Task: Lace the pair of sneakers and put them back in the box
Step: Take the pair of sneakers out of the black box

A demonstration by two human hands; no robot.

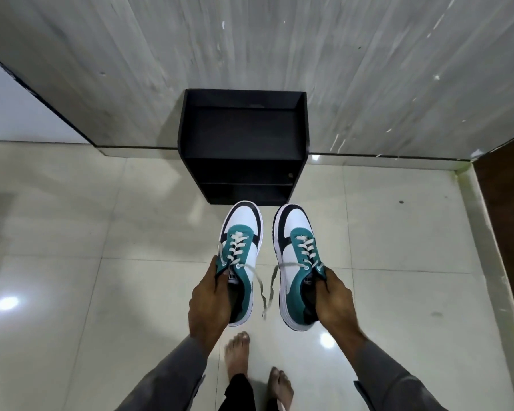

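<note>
I hold two white, teal and black sneakers in the air above the floor, toes pointing away from me. My left hand grips the left sneaker at its collar, fingers curled inside the opening. My right hand grips the right sneaker the same way. Both are laced with cream laces, and loose lace ends dangle between them. A black open shelf box stands against the wall just beyond the toes, its shelves bare.
Glossy cream floor tiles spread all around. My bare feet stand below the shoes. A grey marbled wall rises behind the box. A dark brown wooden surface borders the right side.
</note>
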